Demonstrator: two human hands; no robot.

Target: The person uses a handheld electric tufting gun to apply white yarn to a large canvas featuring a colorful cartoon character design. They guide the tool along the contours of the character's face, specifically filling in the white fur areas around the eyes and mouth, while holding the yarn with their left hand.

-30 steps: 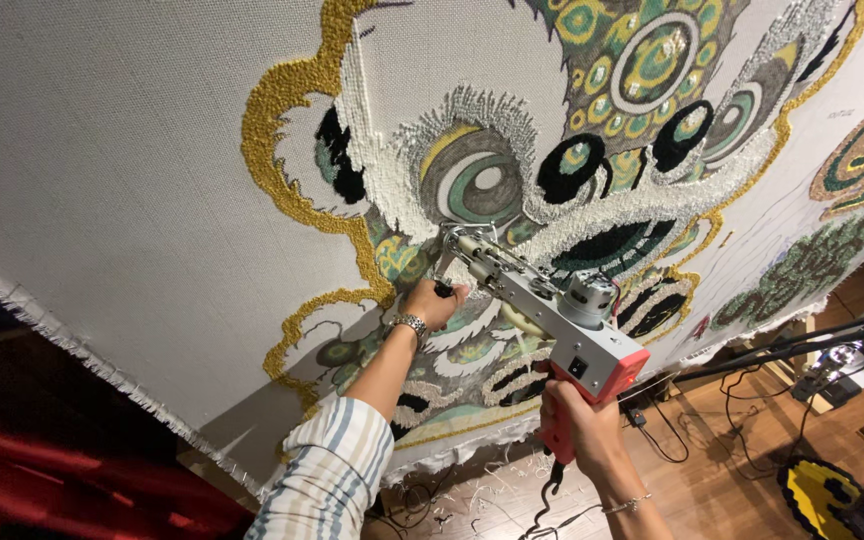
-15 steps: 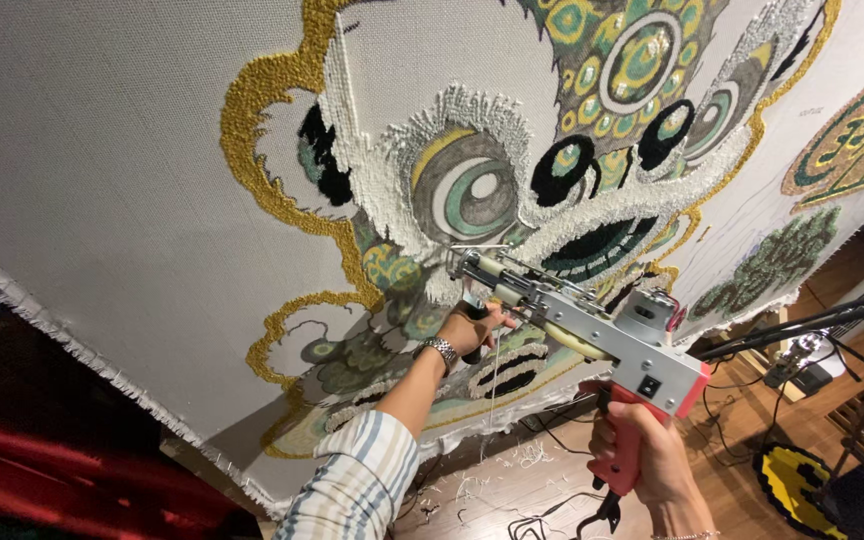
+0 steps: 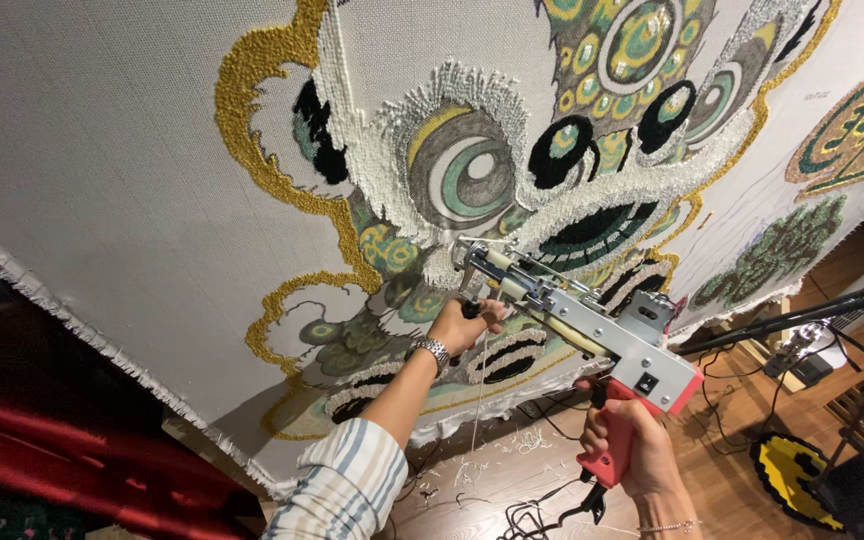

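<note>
A large white cloth (image 3: 102,170) stretched on a frame fills the view, partly tufted with a lion-like face in white, gold, green and black yarn (image 3: 512,160). I hold a tufting gun (image 3: 592,325) with a silver body and a red grip against it. My right hand (image 3: 632,450) is closed around the red grip at the lower right. My left hand (image 3: 464,325), with a metal watch on the wrist, grips the front handle just behind the needle tip (image 3: 464,252), which touches the cloth below the big round eye. A thin strand of yarn hangs by my left arm.
Wooden floor (image 3: 512,480) below carries yarn scraps and black cables. A black stand pole (image 3: 802,315) crosses at the right, with a small yellow and black rug (image 3: 802,480) on the floor beneath. Red fabric (image 3: 62,450) lies at the lower left.
The view has moved closer and shifted. Both hands and the tufting gun have moved slightly right along the cloth, the needle staying below the big eye.
</note>
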